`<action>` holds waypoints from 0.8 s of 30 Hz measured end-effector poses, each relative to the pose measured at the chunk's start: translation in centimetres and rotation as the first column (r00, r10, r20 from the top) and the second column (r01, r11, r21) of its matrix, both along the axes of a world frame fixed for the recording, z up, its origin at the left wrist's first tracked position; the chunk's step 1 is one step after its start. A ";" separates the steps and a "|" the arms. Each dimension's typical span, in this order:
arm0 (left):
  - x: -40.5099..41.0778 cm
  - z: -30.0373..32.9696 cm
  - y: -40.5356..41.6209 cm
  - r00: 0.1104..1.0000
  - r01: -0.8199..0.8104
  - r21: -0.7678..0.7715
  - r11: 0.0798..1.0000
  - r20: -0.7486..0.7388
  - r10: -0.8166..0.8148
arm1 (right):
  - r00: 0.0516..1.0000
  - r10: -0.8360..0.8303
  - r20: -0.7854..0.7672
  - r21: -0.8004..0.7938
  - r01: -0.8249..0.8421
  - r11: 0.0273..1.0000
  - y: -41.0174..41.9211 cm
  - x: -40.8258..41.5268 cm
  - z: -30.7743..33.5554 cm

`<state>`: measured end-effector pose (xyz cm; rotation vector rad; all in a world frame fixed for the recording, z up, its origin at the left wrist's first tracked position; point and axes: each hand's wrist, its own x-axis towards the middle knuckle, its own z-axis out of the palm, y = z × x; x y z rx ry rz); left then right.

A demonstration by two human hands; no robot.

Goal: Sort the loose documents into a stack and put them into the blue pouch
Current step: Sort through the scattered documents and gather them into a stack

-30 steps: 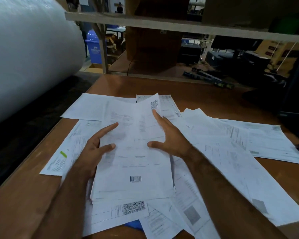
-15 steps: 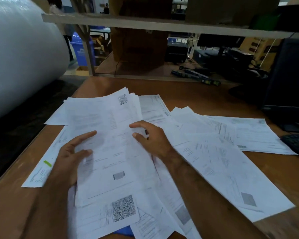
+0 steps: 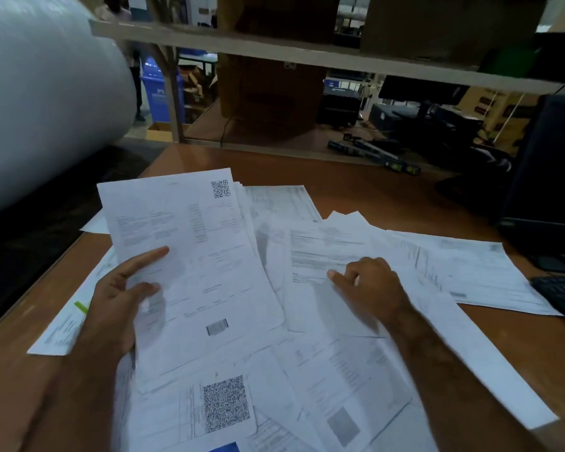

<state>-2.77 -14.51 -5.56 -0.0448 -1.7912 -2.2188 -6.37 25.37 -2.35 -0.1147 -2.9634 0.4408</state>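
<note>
1. Head view: left hand (image 3: pixel 119 300) grips the gathered stack (image 3: pixel 190 269), thumb on top, fingers hidden beneath; stack lifted off the bench (image 3: pixel 372 190), tilted.
2. Right hand (image 3: pixel 371 288) rests on a loose sheet (image 3: pixel 327 252) just right of the stack, fingers curled; pinching it or not, cannot tell.
3. More loose documents (image 3: pixel 470 272) lie spread across the bench.
4. Blue pouch (image 3: pixel 225 447): only a corner shows at the bottom edge, under papers.
5. Step, judged: still collecting. Next: slide the touched sheet onto the stack, edges squared.
</note>
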 end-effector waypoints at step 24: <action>-0.2 0.2 0.6 0.994 0.087 -0.144 0.986 0.085 -0.075 | 0.938 0.214 -0.272 -0.864 -0.336 0.375 -0.3 -0.6 7.0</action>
